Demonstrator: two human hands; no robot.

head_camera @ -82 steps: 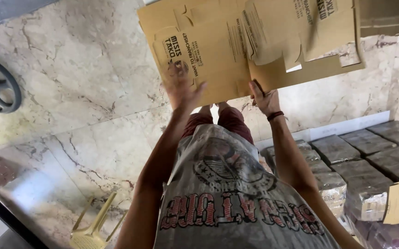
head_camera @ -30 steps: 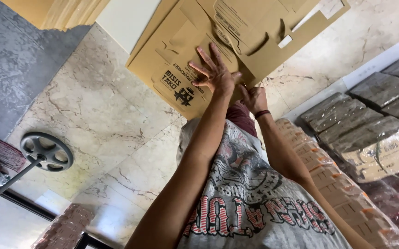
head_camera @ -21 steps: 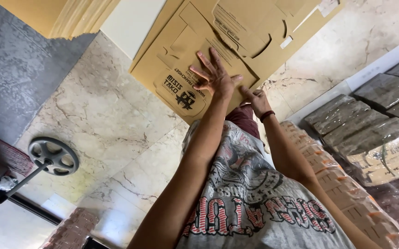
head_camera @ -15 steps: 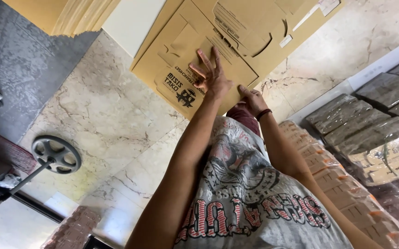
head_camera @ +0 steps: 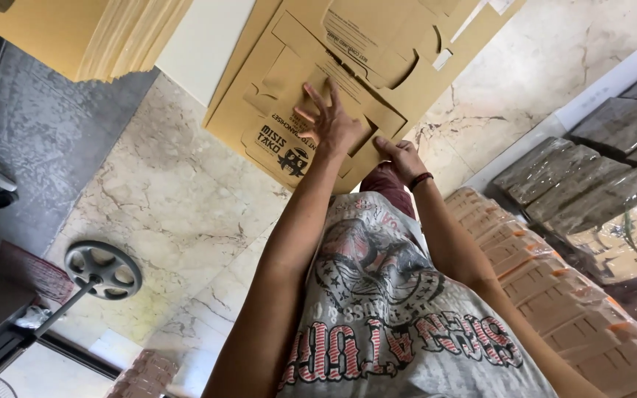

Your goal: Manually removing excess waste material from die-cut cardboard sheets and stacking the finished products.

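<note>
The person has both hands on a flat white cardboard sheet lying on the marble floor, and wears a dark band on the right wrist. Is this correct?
Not quite: the head view shows the cardboard sheet is brown, not white. The left hand and right hand do rest on it over the marble floor, and the dark band is on the right wrist.

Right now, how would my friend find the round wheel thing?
Start on the pale marble floor and look to the side away from the wrapped bundles. There lies a dark wheel on a thin pole, the only round, spoked thing; the flat cardboard is all straight edges.
</note>
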